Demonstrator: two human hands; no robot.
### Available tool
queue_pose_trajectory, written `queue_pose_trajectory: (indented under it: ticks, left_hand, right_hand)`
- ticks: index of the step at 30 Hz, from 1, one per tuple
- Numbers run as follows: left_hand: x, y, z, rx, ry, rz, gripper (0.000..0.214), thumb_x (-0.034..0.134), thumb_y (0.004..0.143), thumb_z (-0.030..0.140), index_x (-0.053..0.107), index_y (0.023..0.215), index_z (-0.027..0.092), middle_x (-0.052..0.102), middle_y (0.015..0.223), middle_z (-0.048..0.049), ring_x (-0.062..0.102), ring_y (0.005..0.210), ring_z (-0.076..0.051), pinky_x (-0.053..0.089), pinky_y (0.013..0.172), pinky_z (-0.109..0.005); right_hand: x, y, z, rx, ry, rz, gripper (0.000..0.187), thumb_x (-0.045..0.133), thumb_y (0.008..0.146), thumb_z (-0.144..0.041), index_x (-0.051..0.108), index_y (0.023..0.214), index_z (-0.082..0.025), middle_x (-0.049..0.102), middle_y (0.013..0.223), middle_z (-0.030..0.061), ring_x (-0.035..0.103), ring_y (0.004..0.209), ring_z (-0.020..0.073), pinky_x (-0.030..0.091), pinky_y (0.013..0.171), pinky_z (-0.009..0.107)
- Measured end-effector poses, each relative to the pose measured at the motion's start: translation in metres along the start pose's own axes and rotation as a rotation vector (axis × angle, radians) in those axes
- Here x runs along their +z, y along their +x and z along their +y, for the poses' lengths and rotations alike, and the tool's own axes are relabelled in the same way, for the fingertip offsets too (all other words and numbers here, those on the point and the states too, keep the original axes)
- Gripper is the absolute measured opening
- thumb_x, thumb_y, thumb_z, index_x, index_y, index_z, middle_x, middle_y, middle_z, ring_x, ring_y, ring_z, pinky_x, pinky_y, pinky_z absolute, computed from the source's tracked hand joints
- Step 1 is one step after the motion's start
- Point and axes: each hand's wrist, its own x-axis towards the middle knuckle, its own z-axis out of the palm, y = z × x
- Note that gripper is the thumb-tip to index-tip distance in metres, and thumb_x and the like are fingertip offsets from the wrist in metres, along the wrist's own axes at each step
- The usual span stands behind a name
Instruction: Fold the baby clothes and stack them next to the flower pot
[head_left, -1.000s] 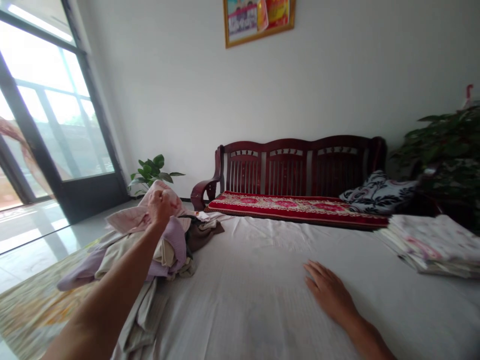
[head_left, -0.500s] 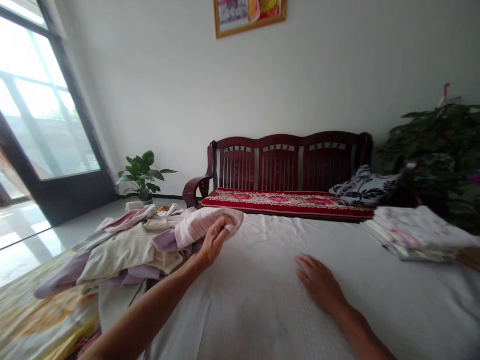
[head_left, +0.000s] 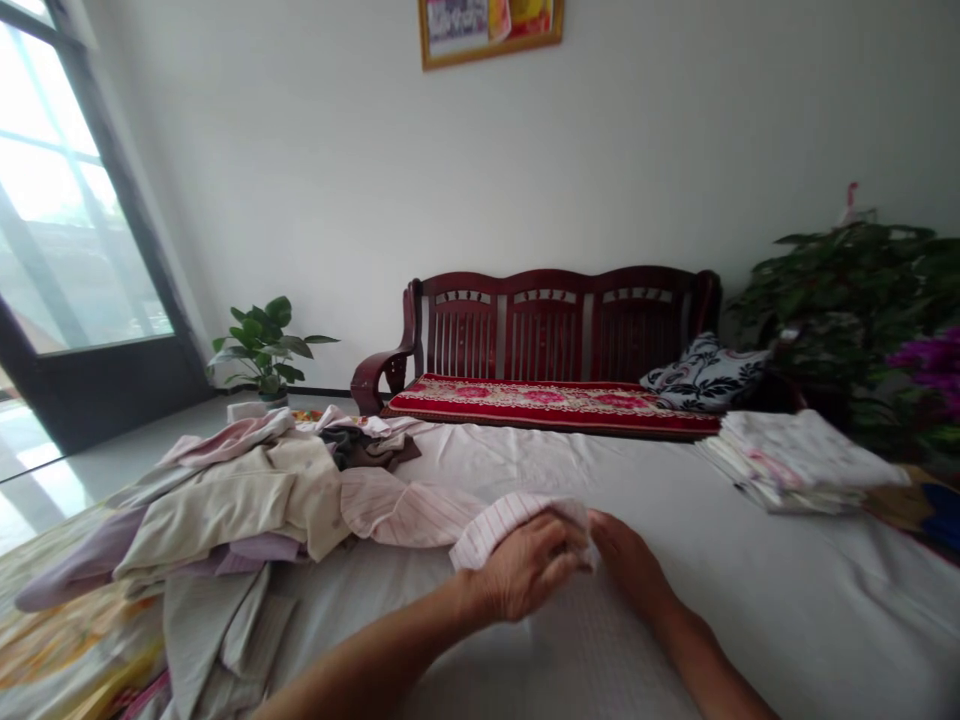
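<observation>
Soft, light and limp, the pink-striped white cotton garment (head_left: 420, 515) lies on the white-sheeted bed (head_left: 750, 620), its near end bunched in the clenched grip of the left hand (head_left: 525, 572), a hem the surest hold; the right hand (head_left: 634, 565) touches it, grip hidden, perhaps pinching.

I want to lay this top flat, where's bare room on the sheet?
Bare sheet lies between the right hand and the folded stack, and beyond it toward the bench. The left is crowded: the clothes pile spreads there, the striped top trailing to the left hand.
</observation>
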Motion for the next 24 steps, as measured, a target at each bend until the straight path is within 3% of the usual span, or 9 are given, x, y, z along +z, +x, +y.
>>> queue_pose_trajectory:
  ticks: [6,8,10,12,14,17,19,21,24]
  left_hand:
    - [0.014,-0.029,-0.011,0.152,0.279,-0.011,0.027,0.040,0.098,0.028,0.062,0.111,0.018,0.069,0.098,-0.0085,0.065,0.092,-0.019,0.050,0.087,-0.030]
    - [0.010,-0.032,-0.011,0.205,0.295,0.061,0.026,0.040,0.098,0.027,0.062,0.108,0.018,0.070,0.092,-0.0079,0.065,0.085,-0.018,0.050,0.083,-0.029]
    - [0.001,-0.028,-0.009,0.151,0.289,0.191,0.025,0.038,0.099,0.025,0.063,0.103,0.019,0.069,0.088,-0.0061,0.065,0.081,-0.016,0.049,0.079,-0.027]
    - [-0.014,-0.019,-0.010,0.012,0.337,0.337,0.026,0.037,0.100,0.023,0.063,0.099,0.020,0.069,0.088,-0.0048,0.064,0.082,-0.015,0.048,0.079,-0.027]
    - [-0.034,-0.009,-0.016,-0.164,0.486,0.409,0.024,0.040,0.098,0.022,0.064,0.102,0.021,0.069,0.097,-0.0057,0.063,0.093,-0.018,0.047,0.086,-0.031]
    - [-0.067,-0.003,-0.033,-0.492,0.832,0.301,0.031,0.049,0.093,0.026,0.062,0.121,0.023,0.064,0.121,-0.0091,0.056,0.114,-0.027,0.043,0.098,-0.042]
    - [-0.086,-0.007,-0.047,-0.729,0.992,0.179,0.038,0.052,0.090,0.031,0.060,0.126,0.022,0.058,0.132,-0.0137,0.051,0.122,-0.034,0.042,0.099,-0.049]
    - [-0.100,-0.015,-0.059,-0.909,1.024,0.048,0.040,0.049,0.090,0.033,0.060,0.127,0.021,0.055,0.135,-0.0171,0.052,0.122,-0.037,0.044,0.094,-0.051]
    - [-0.111,-0.026,-0.074,-1.025,0.959,-0.049,0.040,0.042,0.091,0.032,0.061,0.124,0.019,0.060,0.128,-0.0190,0.060,0.112,-0.036,0.046,0.089,-0.050]
  right_hand:
    - [-0.006,-0.002,-0.008,0.140,0.296,-0.030,0.059,0.042,0.090,-0.061,0.066,0.123,-0.019,0.071,0.120,0.0126,0.063,0.116,0.0284,0.046,0.104,0.044]
    - [-0.006,-0.003,-0.012,0.128,0.329,-0.078,0.058,0.043,0.091,-0.060,0.064,0.126,-0.019,0.071,0.120,0.0122,0.064,0.115,0.0276,0.046,0.104,0.044]
    - [-0.004,-0.003,-0.014,0.104,0.321,-0.121,0.055,0.048,0.090,-0.057,0.064,0.127,-0.019,0.072,0.119,0.0120,0.064,0.114,0.0271,0.046,0.103,0.043]
    - [-0.001,-0.004,-0.015,0.073,0.290,-0.142,0.053,0.057,0.086,-0.051,0.065,0.126,-0.018,0.072,0.116,0.0120,0.066,0.110,0.0269,0.048,0.101,0.043]
    - [0.001,-0.005,-0.016,0.028,0.257,-0.148,0.048,0.064,0.081,-0.045,0.068,0.120,-0.018,0.073,0.113,0.0118,0.067,0.105,0.0268,0.049,0.098,0.043]
    - [0.003,-0.007,-0.021,-0.061,0.224,-0.167,0.036,0.064,0.080,-0.040,0.075,0.106,-0.019,0.075,0.106,0.0111,0.067,0.100,0.0270,0.050,0.094,0.043]
    - [0.003,-0.008,-0.026,-0.104,0.221,-0.200,0.032,0.062,0.081,-0.041,0.077,0.101,-0.020,0.075,0.101,0.0107,0.067,0.097,0.0275,0.050,0.091,0.043]
    - [0.002,-0.008,-0.031,-0.121,0.238,-0.231,0.032,0.060,0.082,-0.042,0.077,0.098,-0.020,0.076,0.099,0.0104,0.067,0.095,0.0279,0.050,0.088,0.042]
    - [0.002,-0.006,-0.035,-0.108,0.288,-0.253,0.034,0.059,0.083,-0.045,0.076,0.098,-0.020,0.076,0.100,0.0104,0.068,0.095,0.0278,0.051,0.088,0.041]
